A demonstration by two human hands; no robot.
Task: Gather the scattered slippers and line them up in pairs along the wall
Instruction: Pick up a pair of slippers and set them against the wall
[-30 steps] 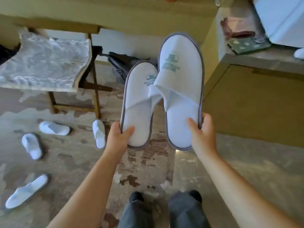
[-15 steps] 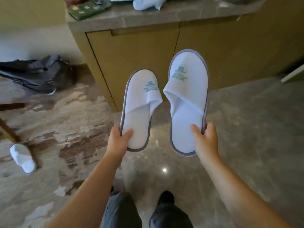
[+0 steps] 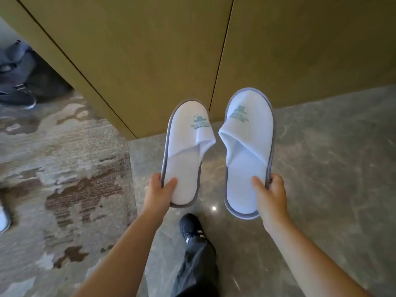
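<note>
Between the thumb and curled fingers of the left hand (image 3: pixel 158 192), the heel of one white hotel slipper (image 3: pixel 185 151) is being pinched, thumb lying on the insole and fingers wrapping under the grey-trimmed edge. The right hand (image 3: pixel 271 197) is gripping the heel of a second matching slipper (image 3: pixel 248 151) the same way, thumb on top. Both slippers are pointing away from the fingers, toes up, held side by side and just apart, each bearing a green printed logo. Beyond the toes, a tan wooden cabinet front (image 3: pixel 150 50) is standing. Below the hands, a black sneaker (image 3: pixel 189 227) is stepping on the polished stone floor (image 3: pixel 332 168); a patterned carpet (image 3: pixel 64 179) is lying off the left hand's outer side.
</note>
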